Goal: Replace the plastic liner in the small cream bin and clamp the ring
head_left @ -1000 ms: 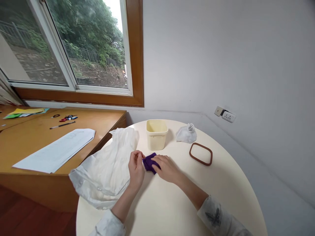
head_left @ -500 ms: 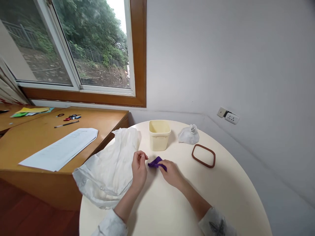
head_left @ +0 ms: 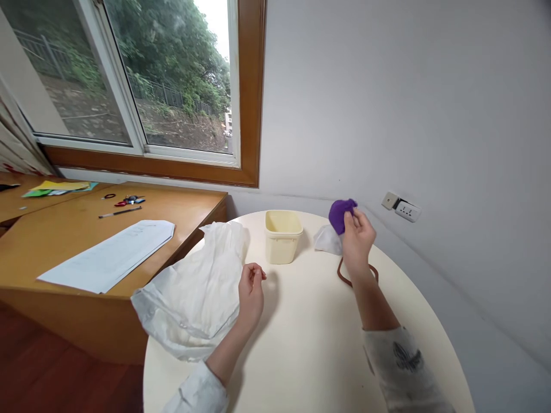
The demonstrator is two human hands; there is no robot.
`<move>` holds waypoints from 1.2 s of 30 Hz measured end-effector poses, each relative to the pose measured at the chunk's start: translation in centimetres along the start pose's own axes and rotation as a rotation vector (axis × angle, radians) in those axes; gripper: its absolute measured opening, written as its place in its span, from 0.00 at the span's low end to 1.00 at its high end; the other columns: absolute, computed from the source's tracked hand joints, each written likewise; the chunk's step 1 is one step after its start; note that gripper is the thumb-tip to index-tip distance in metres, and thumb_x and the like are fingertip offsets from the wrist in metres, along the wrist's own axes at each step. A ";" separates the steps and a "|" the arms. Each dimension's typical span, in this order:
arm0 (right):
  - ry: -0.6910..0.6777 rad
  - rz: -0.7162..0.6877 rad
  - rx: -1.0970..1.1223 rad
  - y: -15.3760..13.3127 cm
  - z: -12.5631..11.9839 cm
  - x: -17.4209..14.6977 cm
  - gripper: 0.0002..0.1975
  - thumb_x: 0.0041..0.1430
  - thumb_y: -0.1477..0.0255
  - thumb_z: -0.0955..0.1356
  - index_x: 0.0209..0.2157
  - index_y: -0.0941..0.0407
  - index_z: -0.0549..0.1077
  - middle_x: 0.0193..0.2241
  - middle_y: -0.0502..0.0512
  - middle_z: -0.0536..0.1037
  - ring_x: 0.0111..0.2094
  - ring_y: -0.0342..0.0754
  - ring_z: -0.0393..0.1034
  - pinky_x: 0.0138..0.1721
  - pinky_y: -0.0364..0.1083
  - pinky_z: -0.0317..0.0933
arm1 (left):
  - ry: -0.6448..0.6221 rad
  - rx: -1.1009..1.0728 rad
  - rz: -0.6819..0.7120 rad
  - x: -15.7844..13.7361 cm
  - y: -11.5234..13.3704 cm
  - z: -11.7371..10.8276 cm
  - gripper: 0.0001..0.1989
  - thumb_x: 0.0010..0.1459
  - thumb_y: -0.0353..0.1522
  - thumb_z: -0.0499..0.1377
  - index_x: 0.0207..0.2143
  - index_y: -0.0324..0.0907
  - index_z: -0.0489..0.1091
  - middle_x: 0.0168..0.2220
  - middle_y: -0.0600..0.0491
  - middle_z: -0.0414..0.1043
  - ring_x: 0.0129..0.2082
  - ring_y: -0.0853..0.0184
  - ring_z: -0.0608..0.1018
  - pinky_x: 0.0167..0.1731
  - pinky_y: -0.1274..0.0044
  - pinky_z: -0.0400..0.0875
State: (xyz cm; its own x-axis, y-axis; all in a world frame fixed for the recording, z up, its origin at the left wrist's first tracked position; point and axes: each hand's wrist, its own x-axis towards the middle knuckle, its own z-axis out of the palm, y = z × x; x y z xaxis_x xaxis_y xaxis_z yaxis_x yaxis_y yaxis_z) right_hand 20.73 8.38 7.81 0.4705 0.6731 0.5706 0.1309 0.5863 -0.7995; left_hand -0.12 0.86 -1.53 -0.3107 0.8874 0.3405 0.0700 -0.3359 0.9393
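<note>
My right hand (head_left: 359,235) is raised at the right, its fingers pinching a small purple cloth (head_left: 339,217). The cloth hangs in front of a white bundle with a knotted top in the earlier view, and part of that white bundle (head_left: 328,241) shows below it. My left hand (head_left: 251,289) hovers over the table with curled, closed fingers and nothing visible in them. A cream square tub (head_left: 282,250), open at the top, stands upright beyond my left hand. Behind my right wrist lies a brown rounded-rectangular ring (head_left: 343,276), partly hidden.
A crumpled white plastic bag (head_left: 189,304) spreads over the left of the round white table (head_left: 301,367). The wooden desk (head_left: 73,229) beside it carries paper sheets (head_left: 112,255), a pen (head_left: 120,212) and scissors (head_left: 124,201). A wall socket (head_left: 407,210) is behind at right.
My right hand has lifted the purple cloth from the table's middle up and to the right, over the white bundle. My left hand stays nearly in place.
</note>
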 end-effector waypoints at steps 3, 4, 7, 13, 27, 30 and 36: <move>-0.101 -0.235 -0.253 0.0 2.8 1.1 0.18 0.58 0.65 0.59 0.47 0.58 0.67 0.46 0.60 0.71 0.47 0.48 0.65 0.49 0.48 0.57 | -0.014 -0.002 -0.011 -0.1 -0.3 0.0 0.05 0.57 0.33 0.48 0.28 0.43 0.59 0.26 0.56 0.61 0.28 0.70 0.68 0.32 0.78 0.63; -0.225 -0.295 -0.368 0.4 3.6 0.9 0.18 0.59 0.66 0.58 0.48 0.58 0.67 0.46 0.60 0.71 0.47 0.48 0.65 0.49 0.48 0.56 | -0.018 0.000 -0.015 -0.1 -0.4 0.1 0.06 0.57 0.33 0.48 0.28 0.43 0.59 0.26 0.57 0.61 0.28 0.70 0.68 0.32 0.78 0.63; -0.614 -0.414 -0.620 2.2 5.2 -0.6 0.17 0.60 0.70 0.57 0.48 0.56 0.67 0.46 0.59 0.72 0.48 0.48 0.64 0.51 0.51 0.52 | -0.025 0.003 -0.017 -0.1 -0.5 0.1 0.06 0.57 0.33 0.48 0.28 0.43 0.59 0.26 0.57 0.61 0.28 0.70 0.67 0.31 0.78 0.62; -0.768 -0.483 -0.720 4.4 4.6 -3.4 0.12 0.59 0.70 0.61 0.43 0.56 0.70 0.40 0.59 0.75 0.45 0.49 0.66 0.53 0.56 0.42 | -0.028 -0.002 -0.015 -0.2 -0.7 0.2 0.06 0.57 0.33 0.48 0.28 0.42 0.59 0.26 0.56 0.61 0.28 0.70 0.67 0.31 0.77 0.63; -1.029 -0.769 -0.792 0.6 -1.7 -10.3 0.08 0.59 0.79 0.60 0.34 0.57 0.69 0.29 0.52 0.74 0.36 0.43 0.68 0.51 0.51 0.48 | -0.094 -0.052 0.229 0.5 1.7 -0.7 0.22 0.56 0.36 0.54 0.53 0.44 0.55 0.54 0.46 0.57 0.55 0.61 0.61 0.55 0.66 0.54; -1.039 -0.766 -0.804 -0.8 -2.9 -11.7 0.08 0.58 0.80 0.60 0.32 0.57 0.69 0.28 0.51 0.74 0.34 0.42 0.67 0.50 0.50 0.48 | -0.198 -0.067 0.256 0.6 3.2 -0.9 0.25 0.57 0.36 0.53 0.57 0.45 0.51 0.58 0.47 0.53 0.58 0.60 0.56 0.57 0.65 0.50; -1.090 -0.741 -0.783 -3.0 -4.1 -13.3 0.10 0.58 0.81 0.59 0.31 0.56 0.68 0.26 0.49 0.72 0.29 0.41 0.64 0.48 0.48 0.50 | -0.472 0.004 0.271 2.1 5.9 -1.0 0.19 0.59 0.37 0.50 0.51 0.42 0.60 0.52 0.47 0.63 0.54 0.60 0.62 0.54 0.68 0.54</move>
State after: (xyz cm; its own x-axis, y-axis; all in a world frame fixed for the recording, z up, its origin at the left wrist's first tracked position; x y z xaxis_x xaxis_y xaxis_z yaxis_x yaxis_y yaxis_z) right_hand 17.65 -4.16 1.88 -0.7087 0.5437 0.4496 0.6175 0.7863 0.0224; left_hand -1.30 0.48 4.71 0.1782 0.8147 0.5518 0.0924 -0.5722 0.8149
